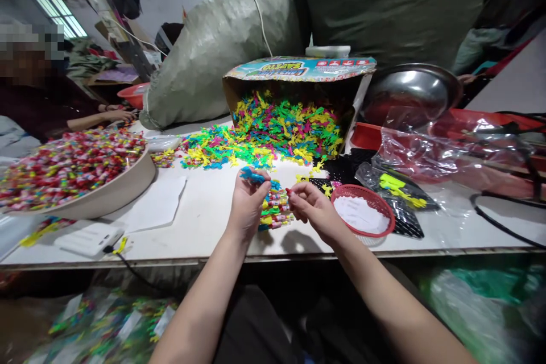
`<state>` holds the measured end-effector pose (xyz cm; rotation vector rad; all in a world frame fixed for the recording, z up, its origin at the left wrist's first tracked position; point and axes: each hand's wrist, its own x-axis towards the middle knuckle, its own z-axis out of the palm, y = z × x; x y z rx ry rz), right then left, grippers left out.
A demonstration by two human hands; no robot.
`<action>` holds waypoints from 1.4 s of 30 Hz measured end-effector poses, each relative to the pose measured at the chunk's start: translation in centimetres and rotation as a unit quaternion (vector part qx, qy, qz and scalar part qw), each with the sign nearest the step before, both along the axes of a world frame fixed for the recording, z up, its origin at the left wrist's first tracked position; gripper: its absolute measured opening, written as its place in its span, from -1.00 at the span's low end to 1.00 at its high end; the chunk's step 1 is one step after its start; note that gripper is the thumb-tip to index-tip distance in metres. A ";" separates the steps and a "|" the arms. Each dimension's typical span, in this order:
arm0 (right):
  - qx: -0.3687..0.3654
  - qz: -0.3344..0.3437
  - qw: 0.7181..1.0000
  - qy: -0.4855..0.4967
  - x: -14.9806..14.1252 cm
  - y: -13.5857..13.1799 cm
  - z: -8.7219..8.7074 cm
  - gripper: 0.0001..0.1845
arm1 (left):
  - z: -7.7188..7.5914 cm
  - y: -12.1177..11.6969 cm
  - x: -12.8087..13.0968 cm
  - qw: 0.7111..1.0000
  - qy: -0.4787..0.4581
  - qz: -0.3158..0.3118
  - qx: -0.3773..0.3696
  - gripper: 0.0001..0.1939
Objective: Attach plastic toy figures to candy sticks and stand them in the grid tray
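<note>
My left hand (247, 205) is closed on a blue plastic figure (255, 176), pinched between thumb and fingers above the white table. To its right, my right hand (311, 205) pinches a small red piece (289, 191) at the fingertips; its exact kind is too small to tell. Between and just beyond the hands lies a row of small colourful tubes with figures (277, 210), partly covered by my left hand. Loose plastic figures in yellow, green, blue and pink (290, 125) spill from an open cardboard box (298, 71) onto the table.
A large beige tub (140, 179) heaped with small red and yellow pieces stands left. On the right are a red basket (362, 227) of paper slips, clear plastic bags (426, 153) and a metal bowl (409, 91). A person (46, 96) works at far left. Big sacks (222, 51) stand behind.
</note>
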<state>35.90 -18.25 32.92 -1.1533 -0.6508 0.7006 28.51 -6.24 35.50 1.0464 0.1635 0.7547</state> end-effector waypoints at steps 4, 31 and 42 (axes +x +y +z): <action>-0.028 -0.017 0.999 0.041 0.1 -0.4 0.9 -0.65 | 0.1 -0.4 0.2 1.000 -0.001 -0.008 -0.016 -0.56; 0.054 0.019 0.995 0.080 0.3 -0.5 0.3 -0.75 | 0.1 -0.9 0.2 0.999 -0.019 -0.034 -0.017 -0.58; -0.013 -0.036 0.999 -0.026 1.2 -1.2 0.7 -0.69 | -0.7 -0.7 0.3 0.997 0.015 -0.028 0.075 -0.61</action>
